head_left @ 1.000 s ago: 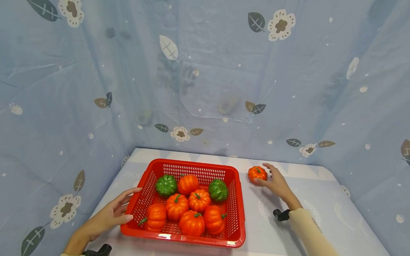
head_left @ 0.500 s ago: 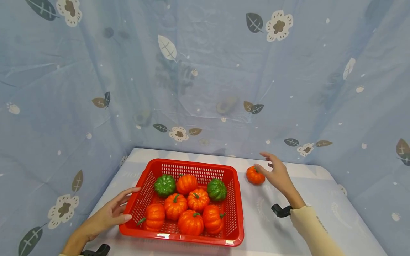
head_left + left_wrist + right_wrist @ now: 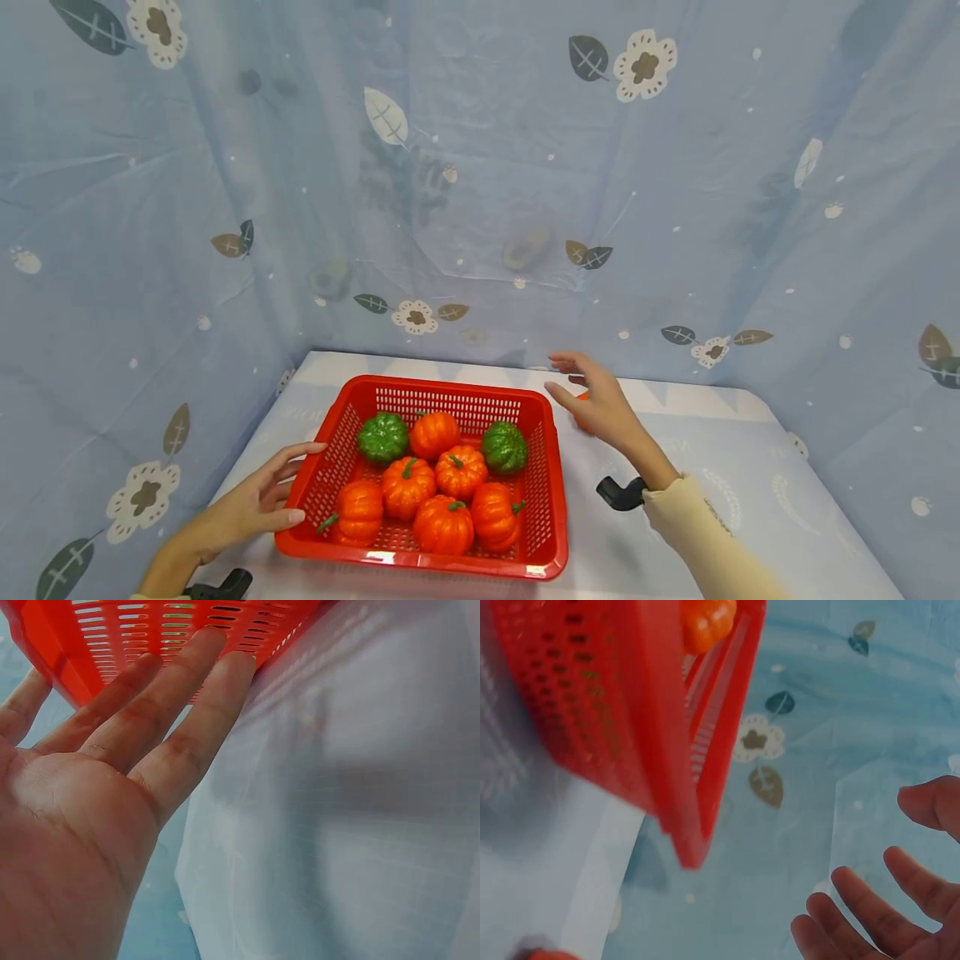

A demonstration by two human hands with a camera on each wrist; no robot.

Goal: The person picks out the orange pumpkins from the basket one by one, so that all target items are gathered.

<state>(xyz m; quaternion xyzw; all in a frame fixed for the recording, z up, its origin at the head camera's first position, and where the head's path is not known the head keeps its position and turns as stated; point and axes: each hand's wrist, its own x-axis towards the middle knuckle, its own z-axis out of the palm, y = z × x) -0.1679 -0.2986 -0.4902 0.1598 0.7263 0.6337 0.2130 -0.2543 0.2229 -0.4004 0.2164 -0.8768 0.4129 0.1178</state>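
A red plastic basket (image 3: 420, 560) holds several small orange pumpkins (image 3: 443, 525) and two green ones (image 3: 504, 447). My left hand (image 3: 243, 504) is at the basket's left side. In the left wrist view its fingers (image 3: 176, 750) lie fairly straight against the slotted outer wall, while the thumb is near the rim in the head view. Beyond the basket's back right corner, my right hand (image 3: 600, 408) is raised with spread fingers and nothing in them. It mostly hides a single orange pumpkin (image 3: 581, 424) on the table outside the basket.
A pale cloth covers the table (image 3: 697, 450), which reaches past the basket on the right. Blue curtains (image 3: 480, 183) printed with flowers and leaves stand close behind the table and along its left side. Each wrist wears a black mount (image 3: 621, 493).
My right hand has lifted off the lone pumpkin and moved left toward the basket, leaving the pumpkin on the table. My left hand has stayed at the basket.
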